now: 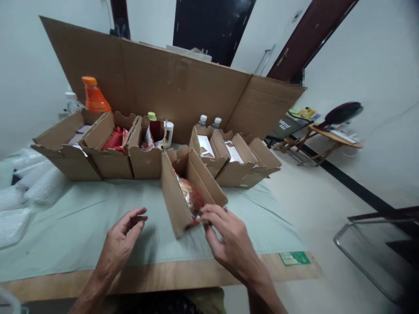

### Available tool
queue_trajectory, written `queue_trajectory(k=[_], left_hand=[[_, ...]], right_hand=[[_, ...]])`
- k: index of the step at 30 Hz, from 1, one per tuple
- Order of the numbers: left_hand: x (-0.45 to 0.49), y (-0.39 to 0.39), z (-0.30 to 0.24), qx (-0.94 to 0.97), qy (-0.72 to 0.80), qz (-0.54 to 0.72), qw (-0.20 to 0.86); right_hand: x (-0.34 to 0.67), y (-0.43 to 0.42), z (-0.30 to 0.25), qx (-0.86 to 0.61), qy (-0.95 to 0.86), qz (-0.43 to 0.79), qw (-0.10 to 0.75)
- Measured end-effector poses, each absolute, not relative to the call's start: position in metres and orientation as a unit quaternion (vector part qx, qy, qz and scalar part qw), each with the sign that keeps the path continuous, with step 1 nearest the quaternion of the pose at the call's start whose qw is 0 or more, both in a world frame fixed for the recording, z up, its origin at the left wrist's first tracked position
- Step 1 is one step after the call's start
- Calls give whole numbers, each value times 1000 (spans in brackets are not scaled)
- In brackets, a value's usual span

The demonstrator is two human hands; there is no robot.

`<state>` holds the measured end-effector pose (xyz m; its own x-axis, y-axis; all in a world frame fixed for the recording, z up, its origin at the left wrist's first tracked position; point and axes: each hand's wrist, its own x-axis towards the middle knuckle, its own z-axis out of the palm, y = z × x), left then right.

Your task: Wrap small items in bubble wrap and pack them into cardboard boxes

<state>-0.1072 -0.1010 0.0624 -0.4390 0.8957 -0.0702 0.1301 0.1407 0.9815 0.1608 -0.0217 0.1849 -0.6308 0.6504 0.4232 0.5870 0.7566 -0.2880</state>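
Pale green cloth (88, 209) covers most of the worktop (59, 281) beneath the front box (173, 196), an open-topped cardboard one turned aslant; at its near right corner the right grip (231, 240) has its fingers over the low end and its thumb outside, but blur hides whether they pinch cardboard, wrapper or merely touch, so I cannot tell how firm the hold is; left of the box and apart from it, the left grip (121, 240) hovers empty, fingers loosely curled; inside the box lies a red-edged packet (190, 194) with something brown in it; in my judgement, the right fingers do best taking cardboard alone, sparing the thin wrapper a squeeze, while the left palm steadies the box's left wall, as one corner alone could let it twist; small, level movements should spare the neighbours a knock, for beyond the box stand three cartons (114, 168) to its left and three more boxes (235, 174) to its right, backed by a cardboard screen (150, 74); bubble wrap (49, 183) lies well left of the box, a green card (294, 258) well right.
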Motion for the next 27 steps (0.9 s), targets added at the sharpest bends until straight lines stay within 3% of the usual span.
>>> queue_trajectory(k=[5, 7, 12, 16, 27], left_hand=[[-100, -92, 76, 420, 658, 525, 339], [-91, -89, 76, 450, 629, 522, 359], [-65, -93, 56, 480, 575, 523, 407], [-52, -98, 29, 438, 617, 526, 388], [-88, -78, 57, 351, 667, 607, 252]], right_hand=[[258, -69, 159, -431, -784, 20, 447], [278, -81, 145, -486, -727, 17, 485], [270, -103, 100, -530, -742, 137, 386], [233, -90, 73, -551, -706, 200, 398], [140, 31, 103, -429, -761, 295, 388]])
